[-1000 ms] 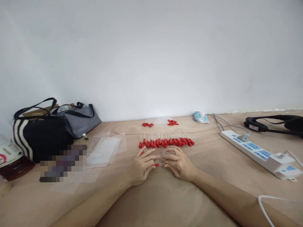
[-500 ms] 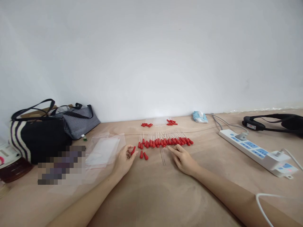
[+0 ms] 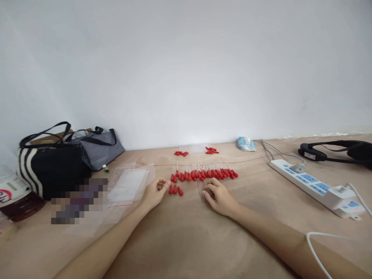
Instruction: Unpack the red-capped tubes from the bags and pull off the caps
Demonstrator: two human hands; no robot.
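A row of several clear droppers with red bulbs (image 3: 203,173) lies across the tan tabletop. In front of its left end lie three loose red bulbs (image 3: 174,190). My left hand (image 3: 155,192) rests just left of them, its fingers curled in, with nothing visible in it. A few bare clear tubes (image 3: 200,189) lie in front of the row's middle. My right hand (image 3: 217,197) sits right of them, fingers bent, the fingertips pinching at the tubes' near end.
More red bulbs (image 3: 181,153) and tubes lie near the wall. Clear zip bags (image 3: 128,186) lie at the left, beside striped bags (image 3: 55,162). A white power strip (image 3: 314,185), a black headset (image 3: 334,151), a tissue pack (image 3: 246,143) and a white cable (image 3: 316,248) are on the right.
Both hands parted from one dropper at the centre. My left hand carried a red bulb leftward and laid it by two others. My right hand reached to the row, then curled onto the clear tubes.
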